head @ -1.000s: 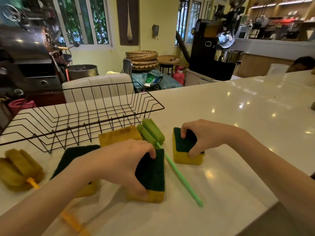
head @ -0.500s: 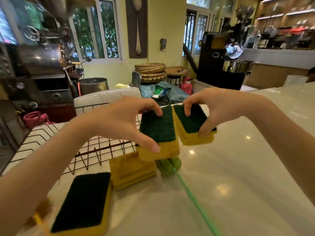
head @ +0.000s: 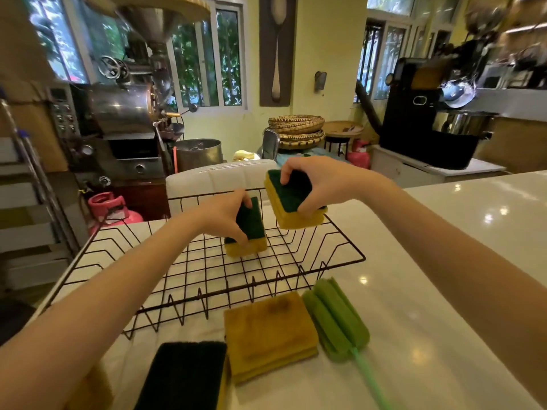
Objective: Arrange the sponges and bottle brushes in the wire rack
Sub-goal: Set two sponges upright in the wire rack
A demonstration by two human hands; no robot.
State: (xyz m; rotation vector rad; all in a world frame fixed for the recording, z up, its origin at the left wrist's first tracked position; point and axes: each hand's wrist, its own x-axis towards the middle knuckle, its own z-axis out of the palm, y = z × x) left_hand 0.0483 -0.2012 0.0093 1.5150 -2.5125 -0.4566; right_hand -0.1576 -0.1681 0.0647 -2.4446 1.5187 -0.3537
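Observation:
A black wire rack stands on the white counter. My left hand grips a yellow sponge with a dark green pad, held on edge with its bottom touching the rack's floor near the far side. My right hand holds a second such sponge in the air above the rack's far right corner. In front of the rack lie a yellow sponge with its pad down, another sponge with its green pad up and a green bottle brush with a thin handle.
The white counter stretches to the right. A white padded chair back stands just behind the rack. Beyond it are a pink gas cylinder, a metal roasting machine and stacked woven baskets.
Both hands lifted their sponges off the counter and carried them forward over the rack. The left sponge has come down onto the rack floor; the right one stays in the air.

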